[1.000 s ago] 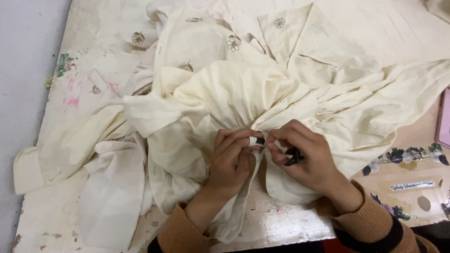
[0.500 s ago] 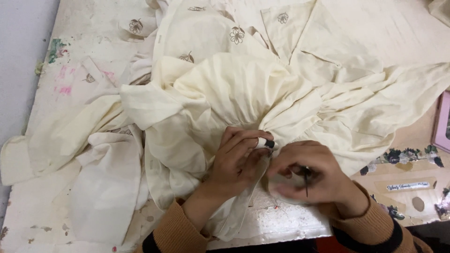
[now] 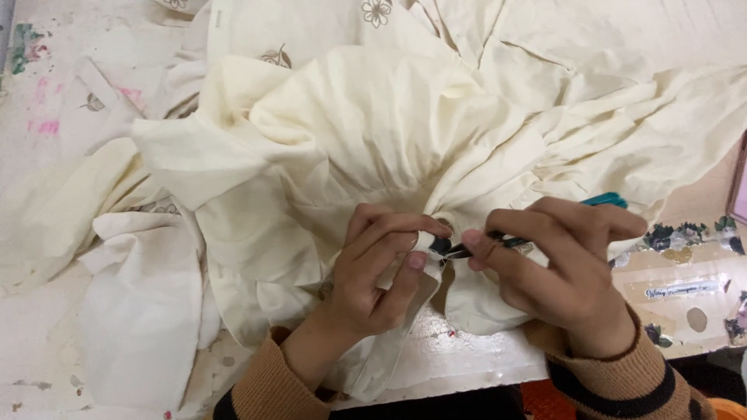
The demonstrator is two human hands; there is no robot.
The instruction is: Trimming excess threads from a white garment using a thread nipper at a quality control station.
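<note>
Pinching a fold of the cream cloth (image 3: 373,140), the left hand (image 3: 373,272) closes fingers on it. Just beside that hand, the right hand (image 3: 560,264) grips a small green-handled tool (image 3: 603,201), tip touching the fold.

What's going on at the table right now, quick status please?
Left hand pinching cream fabric. Right hand holding small dark tool with teal handle, tip at the pinched fold. Nothing blocking.
</note>
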